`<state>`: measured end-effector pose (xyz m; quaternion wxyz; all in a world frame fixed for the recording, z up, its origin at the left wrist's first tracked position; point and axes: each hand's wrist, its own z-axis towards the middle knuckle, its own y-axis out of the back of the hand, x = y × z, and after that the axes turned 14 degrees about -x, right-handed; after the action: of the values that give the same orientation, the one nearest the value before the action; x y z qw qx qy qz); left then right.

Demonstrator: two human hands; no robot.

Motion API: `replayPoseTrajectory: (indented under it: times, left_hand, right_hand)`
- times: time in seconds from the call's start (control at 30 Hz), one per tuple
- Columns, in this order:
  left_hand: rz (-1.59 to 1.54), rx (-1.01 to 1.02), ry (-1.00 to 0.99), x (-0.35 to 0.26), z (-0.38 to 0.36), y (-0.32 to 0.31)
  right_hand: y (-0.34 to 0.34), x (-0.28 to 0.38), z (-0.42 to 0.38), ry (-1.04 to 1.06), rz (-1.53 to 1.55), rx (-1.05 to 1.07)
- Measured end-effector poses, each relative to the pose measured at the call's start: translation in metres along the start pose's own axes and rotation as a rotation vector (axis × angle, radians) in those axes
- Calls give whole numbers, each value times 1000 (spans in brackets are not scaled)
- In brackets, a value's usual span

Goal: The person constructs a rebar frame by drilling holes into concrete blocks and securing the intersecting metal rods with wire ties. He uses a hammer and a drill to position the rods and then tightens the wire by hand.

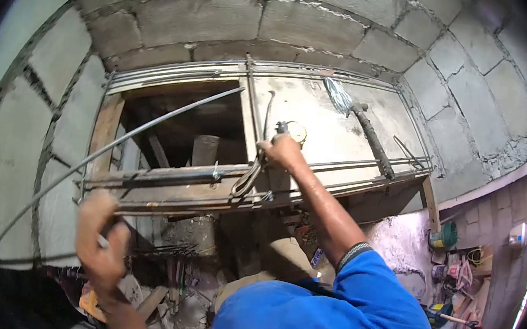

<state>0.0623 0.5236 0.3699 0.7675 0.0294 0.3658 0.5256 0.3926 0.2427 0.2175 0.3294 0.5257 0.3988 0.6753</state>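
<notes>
Place: building site | bare mortared block walls (198, 18) | steel rods (165, 119) | boards (332, 139) | hammer (373, 142)

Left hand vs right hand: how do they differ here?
The left hand is blurred; the right hand is fairly sharp. The left hand is by the wooden frame's near left corner; the right hand is beside the pale panel. Both are bare.
</notes>
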Motion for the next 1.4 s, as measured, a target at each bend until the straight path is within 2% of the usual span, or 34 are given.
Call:
replayPoseTrajectory:
  times: [0.07,0.1,0.17,0.23,0.3,0.33,0.37,0.4,0.47,0.53,0.6,0.63,0.67,0.73,0.8,0.87,0.9,0.93,1.03,1.17,1.23,1.27,1.33,1.37,1.4]
  left_hand:
    - [574,-41,-254,9,59,-33]
    - [564,-26,-275,30,72,-43]
    - [847,120,-241,84,89,-53]
    - [894,496,232,85,107,-59]
    - [647,456,252,86,110,-55]
    - [652,463,258,84,112,-57]
    - [693,451,288,75,115,-62]
    - [733,440,321,69,116,-63]
    - [710,421,309,76,112,-61]
    - [686,393,216,81,108,-58]
    - [697,384,231,83,107,-58]
    - [708,396,243,81,108,-57]
    - [716,409,253,78,111,-57]
    - [711,418,269,73,117,-58]
    - [702,436,286,67,122,-58]
    - [636,472,422,60,129,-58]
    - [645,559,459,55,133,-57]
    - [650,551,469,44,135,-58]
    - [592,523,461,25,135,-61]
    - [575,590,527,32,127,-72]
    - [582,572,505,31,119,-75]
    - [587,551,490,30,113,-75]
    - [617,574,511,22,100,-73]
    - [575,585,606,10,91,-75]
    - [529,598,699,-3,83,-78]
  right_hand:
    - [-12,-11,1,-37,114,-9]
    - [-15,-14,2,-74,182,24]
    - [-22,-20,7,-115,308,40]
    - [-27,-21,1,-171,418,21]
    - [-19,-23,-3,-221,524,-15]
    - [-14,-22,-4,-220,580,-37]
    - [-4,-25,-5,-83,507,-39]
    - [11,-26,-6,-82,506,-25]
    - [50,-29,-8,-369,845,60]
    - [101,-38,0,-432,925,25]
    - [123,-82,16,-573,968,-72]
    - [142,-106,30,-635,852,-117]
    - [160,-125,45,-573,798,-298]
    - [180,-193,72,-621,632,-402]
    - [187,-277,93,-511,476,-527]
    - [210,-313,108,-678,541,-486]
    - [216,-329,115,-750,589,-472]
    - [220,-344,120,-739,591,-463]
    - [223,-362,129,-907,650,-380]
    - [191,-403,127,-903,596,-292]
    - [169,-443,127,-430,-237,-228]
    - [166,-437,125,-423,-234,-218]
    - [167,-411,123,-500,-378,-335]
    - [170,-390,125,-494,-373,-334]
    - [179,-358,126,-438,-454,-470]
